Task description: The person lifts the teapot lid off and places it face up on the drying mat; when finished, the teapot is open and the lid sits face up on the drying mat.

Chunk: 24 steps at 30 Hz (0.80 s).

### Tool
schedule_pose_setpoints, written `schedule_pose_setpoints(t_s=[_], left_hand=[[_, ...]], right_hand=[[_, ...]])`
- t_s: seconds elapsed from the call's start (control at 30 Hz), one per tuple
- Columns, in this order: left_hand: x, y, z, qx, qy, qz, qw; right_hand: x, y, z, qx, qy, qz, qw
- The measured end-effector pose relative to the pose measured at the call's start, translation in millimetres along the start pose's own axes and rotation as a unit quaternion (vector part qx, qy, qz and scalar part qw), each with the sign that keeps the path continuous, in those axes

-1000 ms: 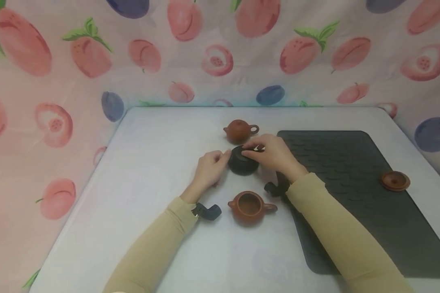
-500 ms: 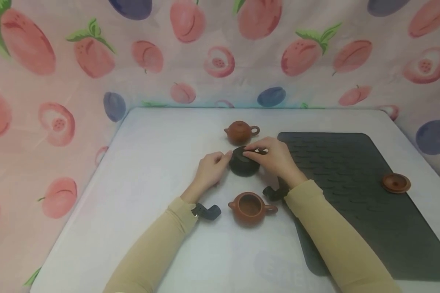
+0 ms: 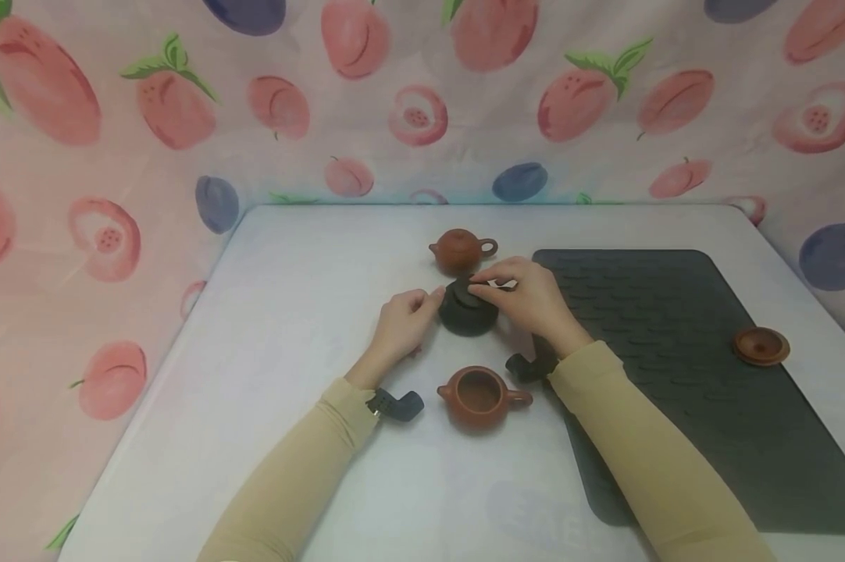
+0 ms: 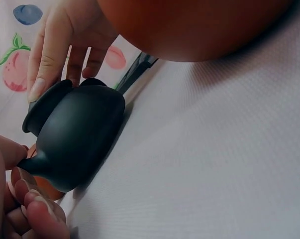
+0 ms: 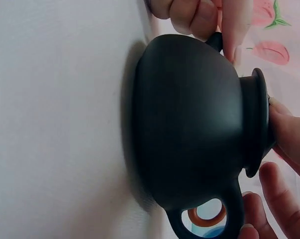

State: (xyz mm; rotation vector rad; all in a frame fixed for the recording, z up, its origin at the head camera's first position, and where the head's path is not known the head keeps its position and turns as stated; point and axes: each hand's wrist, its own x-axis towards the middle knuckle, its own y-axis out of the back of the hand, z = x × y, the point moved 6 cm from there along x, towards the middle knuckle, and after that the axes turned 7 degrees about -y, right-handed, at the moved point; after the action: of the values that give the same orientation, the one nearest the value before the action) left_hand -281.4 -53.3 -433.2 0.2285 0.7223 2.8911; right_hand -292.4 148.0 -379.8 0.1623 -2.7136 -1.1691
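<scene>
A black teapot (image 3: 468,318) stands upright on the white table. My left hand (image 3: 403,321) pinches its spout (image 4: 34,164) between thumb and fingers. The thumb and fingers of my right hand (image 3: 531,300) hold the black lid (image 4: 49,105) at its top. In the left wrist view the lid is tilted, raised at one side over the pot's mouth. The right wrist view shows the lid's neck (image 5: 248,122) standing out of the opening. The pot's looped handle (image 5: 234,209) lies beneath the right hand's lower fingers; whether they touch it I cannot tell.
A lidded brown teapot (image 3: 458,251) stands just behind the black one. Nearer the person is a lidless brown teapot (image 3: 473,417). A dark ridged mat (image 3: 675,421) covers the table's right side, with a brown lid (image 3: 761,346) upturned at its right edge.
The black lid has come up and tilted on the pot, with my right fingers rising slightly. My left hand has stayed at the spout.
</scene>
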Motion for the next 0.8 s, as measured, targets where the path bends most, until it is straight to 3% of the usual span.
schedule_pose_setpoints(t_s=[0.23,0.8], left_hand=[[-1.2,-0.2,0.3,0.0,0.007,-0.007,0.9999],[-1.3,0.0,1.2,-0.008,0.022,-0.009,0.9997]], right_hand=[[-2.1,3,1,0.01,0.002,0.002,1.0],[-6.0,11,5,0.077,-0.053,-0.008,0.9956]])
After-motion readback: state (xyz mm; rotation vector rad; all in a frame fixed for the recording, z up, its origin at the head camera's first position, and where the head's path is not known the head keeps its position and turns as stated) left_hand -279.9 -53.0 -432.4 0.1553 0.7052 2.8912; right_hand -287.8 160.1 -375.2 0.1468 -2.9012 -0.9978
